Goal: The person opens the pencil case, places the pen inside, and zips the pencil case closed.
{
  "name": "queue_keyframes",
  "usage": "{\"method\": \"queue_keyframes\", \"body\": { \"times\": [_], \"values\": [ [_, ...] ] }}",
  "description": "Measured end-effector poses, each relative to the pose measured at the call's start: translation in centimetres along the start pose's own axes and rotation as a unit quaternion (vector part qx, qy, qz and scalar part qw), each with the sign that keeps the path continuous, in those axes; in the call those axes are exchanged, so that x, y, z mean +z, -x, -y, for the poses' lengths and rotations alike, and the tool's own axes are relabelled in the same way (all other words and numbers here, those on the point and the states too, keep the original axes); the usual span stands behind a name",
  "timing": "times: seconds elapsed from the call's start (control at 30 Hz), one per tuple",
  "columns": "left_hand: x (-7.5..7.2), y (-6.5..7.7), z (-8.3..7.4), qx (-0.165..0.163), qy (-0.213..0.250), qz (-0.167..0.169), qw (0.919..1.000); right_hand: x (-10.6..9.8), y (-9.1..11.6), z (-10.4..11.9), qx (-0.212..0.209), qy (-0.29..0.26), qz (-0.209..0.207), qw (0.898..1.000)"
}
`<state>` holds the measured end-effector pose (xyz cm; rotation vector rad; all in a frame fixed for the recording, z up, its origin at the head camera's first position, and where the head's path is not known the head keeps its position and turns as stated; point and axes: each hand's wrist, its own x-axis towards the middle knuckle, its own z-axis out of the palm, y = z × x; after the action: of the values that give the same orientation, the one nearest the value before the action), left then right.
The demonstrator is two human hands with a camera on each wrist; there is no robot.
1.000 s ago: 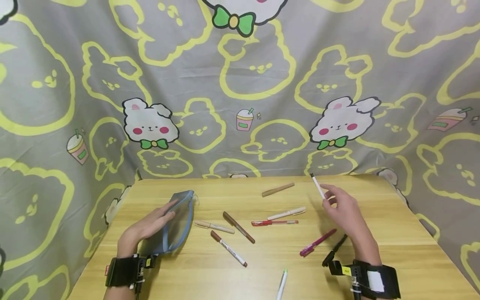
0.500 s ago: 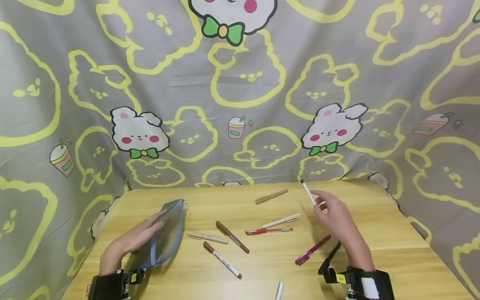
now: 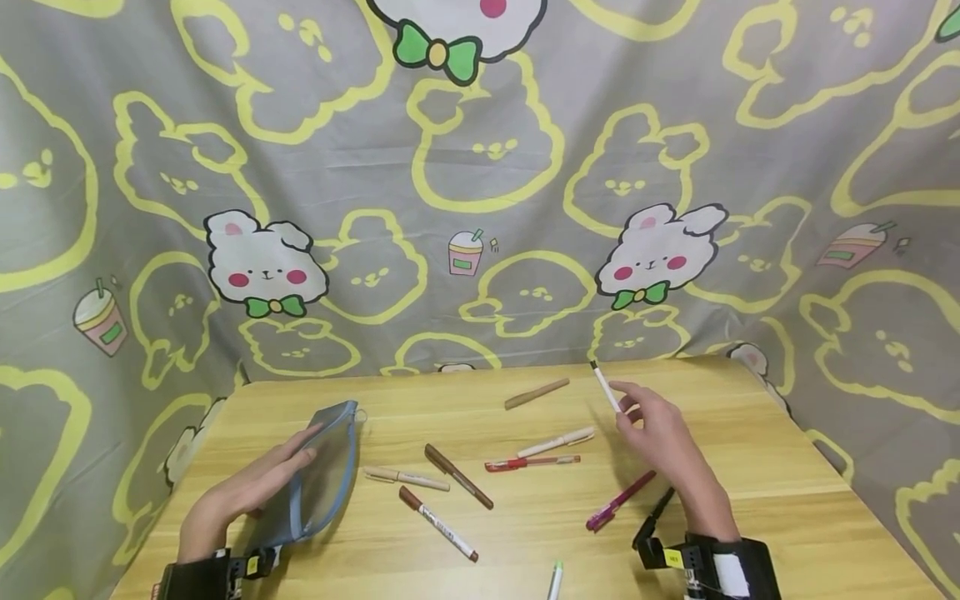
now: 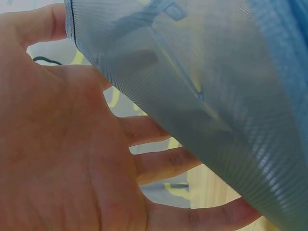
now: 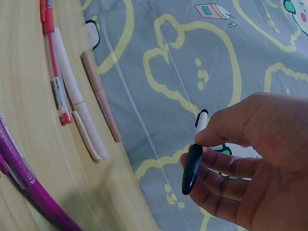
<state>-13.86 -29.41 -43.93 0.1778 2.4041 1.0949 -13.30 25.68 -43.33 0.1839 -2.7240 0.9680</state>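
My left hand [image 3: 255, 479] lies along a grey-blue mesh zip pouch [image 3: 326, 479], fingers extended over it. In the left wrist view, the fingers and thumb of the left hand [image 4: 72, 130] pass behind the edge of the translucent pouch [image 4: 192, 82]. My right hand [image 3: 660, 429] is raised above the table's right side and pinches a white pen [image 3: 606, 388] between thumb and fingers. Up close in the right wrist view, that pen [image 5: 192, 168] has a black lower part and a white upper end with a black clip.
On the wooden table [image 3: 390, 575] lie a beige pen [image 3: 408, 478], a brown pen [image 3: 457, 475], a brown-capped marker [image 3: 438, 523], a red gel pen [image 3: 532, 463], a cream pen [image 3: 555, 442], a tan pen [image 3: 536, 393], a magenta pen [image 3: 618, 502] and a green-tipped pen [image 3: 555, 581]. A patterned curtain [image 3: 375, 183] stands behind.
The head view has shifted, so the scene sits further left and lower. Both hands keep about the same hold: the left on the pouch, the right on the white pen.
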Motion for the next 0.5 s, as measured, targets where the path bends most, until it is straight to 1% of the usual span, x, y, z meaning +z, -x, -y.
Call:
{"method": "queue_keyframes", "body": {
  "times": [0.13, 0.37, 0.5],
  "values": [
    [0.0, -0.1, -0.2, -0.013, 0.007, 0.002, 0.9999, 0.0, 0.0, 0.0, 0.002, -0.004, 0.006, 1.000],
    [-0.4, 0.0, -0.2, -0.012, 0.018, 0.013, 0.9997, 0.3, -0.1, 0.7, 0.004, -0.030, 0.017, 0.999],
    [-0.3, 0.2, 0.0, -0.017, 0.023, 0.013, 0.9995, 0.8, -0.1, 1.1, 0.005, -0.043, 0.027, 0.999]
  ]
}}
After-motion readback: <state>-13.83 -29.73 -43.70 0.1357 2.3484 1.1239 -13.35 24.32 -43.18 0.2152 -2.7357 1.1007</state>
